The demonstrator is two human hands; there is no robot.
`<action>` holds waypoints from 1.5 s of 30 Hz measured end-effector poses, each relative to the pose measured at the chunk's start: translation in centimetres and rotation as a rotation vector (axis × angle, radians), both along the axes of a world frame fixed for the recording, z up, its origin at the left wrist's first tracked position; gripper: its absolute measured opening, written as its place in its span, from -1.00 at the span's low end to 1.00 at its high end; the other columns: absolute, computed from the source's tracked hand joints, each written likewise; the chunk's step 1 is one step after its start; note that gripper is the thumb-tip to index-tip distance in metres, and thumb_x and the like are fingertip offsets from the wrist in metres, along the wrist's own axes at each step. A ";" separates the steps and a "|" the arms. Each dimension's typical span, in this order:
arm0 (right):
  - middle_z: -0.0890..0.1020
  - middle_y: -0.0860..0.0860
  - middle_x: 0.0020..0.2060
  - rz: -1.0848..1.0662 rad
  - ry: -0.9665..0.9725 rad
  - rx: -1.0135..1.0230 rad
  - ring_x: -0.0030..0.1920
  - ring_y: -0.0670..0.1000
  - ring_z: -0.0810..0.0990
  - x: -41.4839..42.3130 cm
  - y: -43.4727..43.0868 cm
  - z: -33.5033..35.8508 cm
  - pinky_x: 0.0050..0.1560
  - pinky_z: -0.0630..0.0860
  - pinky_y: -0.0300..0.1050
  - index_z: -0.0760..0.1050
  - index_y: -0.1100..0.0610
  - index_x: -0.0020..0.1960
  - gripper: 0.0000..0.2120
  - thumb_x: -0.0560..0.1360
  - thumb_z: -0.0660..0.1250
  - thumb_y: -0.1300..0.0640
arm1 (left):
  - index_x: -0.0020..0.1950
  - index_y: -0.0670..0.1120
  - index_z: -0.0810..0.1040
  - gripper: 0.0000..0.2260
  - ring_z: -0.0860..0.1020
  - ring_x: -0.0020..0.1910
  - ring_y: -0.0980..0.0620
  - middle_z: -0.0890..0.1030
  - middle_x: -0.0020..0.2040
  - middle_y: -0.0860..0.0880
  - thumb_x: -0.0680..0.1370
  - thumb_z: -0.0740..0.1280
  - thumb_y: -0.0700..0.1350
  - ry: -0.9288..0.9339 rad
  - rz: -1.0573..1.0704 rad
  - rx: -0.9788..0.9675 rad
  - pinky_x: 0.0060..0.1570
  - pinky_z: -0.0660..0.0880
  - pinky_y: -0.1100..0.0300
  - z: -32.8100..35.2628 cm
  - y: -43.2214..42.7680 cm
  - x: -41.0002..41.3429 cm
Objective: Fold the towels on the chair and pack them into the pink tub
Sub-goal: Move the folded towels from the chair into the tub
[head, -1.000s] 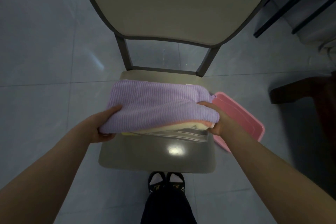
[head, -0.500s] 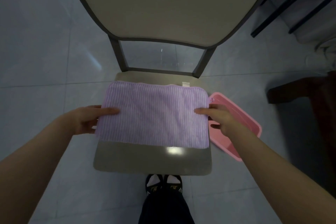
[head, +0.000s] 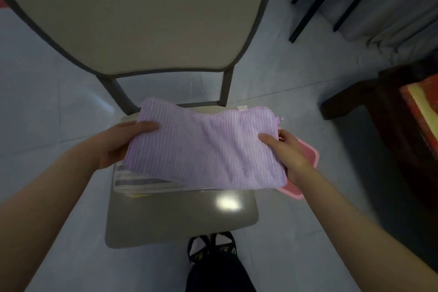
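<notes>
A lilac ribbed towel is lifted off the beige chair seat and tilted toward the right. My left hand grips its left edge, thumb on top. My right hand pinches its right edge. Under the lifted towel, a striped towel and a sliver of yellow cloth lie on the seat's left part. The pink tub stands on the floor just right of the chair, mostly hidden behind the towel and my right hand.
The chair's tall backrest rises behind the seat. A dark wooden piece of furniture stands at the right, and black metal legs at the upper right. My feet are below the seat's front edge on the grey tiled floor.
The lilac towel, which lay flat on the seat half a second ago, is now raised in both hands and shifted right, uncovering the striped towel below.
</notes>
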State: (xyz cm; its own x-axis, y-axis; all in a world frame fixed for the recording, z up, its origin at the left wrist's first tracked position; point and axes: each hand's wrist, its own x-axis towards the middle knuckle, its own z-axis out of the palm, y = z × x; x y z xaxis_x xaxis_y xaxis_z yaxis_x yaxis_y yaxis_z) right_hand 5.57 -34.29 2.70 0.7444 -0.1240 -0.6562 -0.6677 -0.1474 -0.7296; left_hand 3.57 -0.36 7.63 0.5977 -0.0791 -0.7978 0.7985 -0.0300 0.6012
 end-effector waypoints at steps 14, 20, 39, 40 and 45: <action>0.59 0.15 0.02 -0.485 0.309 0.367 0.01 0.20 0.55 -2.4 -18.3 -1.0 -0.07 0.50 0.13 0.47 0.10 0.11 -0.79 0.49 0.30 0.09 | -0.05 -0.04 0.53 -0.64 0.66 -0.40 0.00 0.69 -0.37 -0.02 0.23 0.48 0.04 -0.051 -0.152 -0.208 -0.42 0.57 0.09 0.4 -20.9 9.9; 0.61 0.18 0.05 -0.579 0.339 0.408 0.01 0.22 0.58 -1.6 -24.0 -3.9 -0.09 0.52 0.09 0.46 0.11 0.13 -0.75 0.49 0.31 0.06 | -0.04 -0.08 0.53 -0.90 0.66 -0.37 0.04 0.69 -0.32 -0.02 0.54 0.23 -0.12 -0.085 -0.248 -0.167 -0.43 0.57 0.23 -1.1 -30.9 15.7; 0.60 0.10 0.00 -0.426 0.186 -0.226 0.03 0.16 0.59 1.6 -29.2 -34.7 0.07 0.54 0.03 0.43 0.16 0.09 -0.70 0.40 0.42 0.19 | 0.03 -0.32 0.52 -0.54 0.59 -0.40 0.11 0.63 -0.27 -0.06 0.14 0.36 -0.27 -0.138 -0.162 0.024 -0.40 0.52 0.21 -40.2 -39.0 12.7; 0.62 0.11 -0.01 -0.416 0.181 -0.223 0.04 0.16 0.60 1.5 -29.3 -36.3 0.08 0.55 0.06 0.45 0.17 0.08 -0.71 0.39 0.42 0.21 | -0.02 -0.30 0.53 -0.60 0.60 -0.40 0.11 0.66 -0.31 -0.02 0.16 0.36 -0.28 -0.124 -0.147 0.011 -0.40 0.53 0.21 -41.9 -38.7 12.6; 0.63 0.13 0.10 -0.175 0.257 -0.230 0.08 0.15 0.60 0.2 -27.8 -40.4 0.07 0.54 -0.04 0.47 0.17 0.23 -0.61 0.42 0.37 0.15 | 0.06 -0.33 0.53 -0.53 0.63 -0.39 0.03 0.64 -0.20 -0.18 0.15 0.33 -0.29 0.024 -0.235 0.045 -0.43 0.55 0.22 -45.4 -35.8 11.6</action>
State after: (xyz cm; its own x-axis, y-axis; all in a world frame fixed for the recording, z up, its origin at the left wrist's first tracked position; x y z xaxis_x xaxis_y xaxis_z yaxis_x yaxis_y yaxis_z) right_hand 5.73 -62.10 -37.69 0.5134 -0.4001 -0.7591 -0.8543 -0.1552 -0.4960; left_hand 15.14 -36.18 -37.78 0.5483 -0.1779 -0.8172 0.7803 -0.2426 0.5764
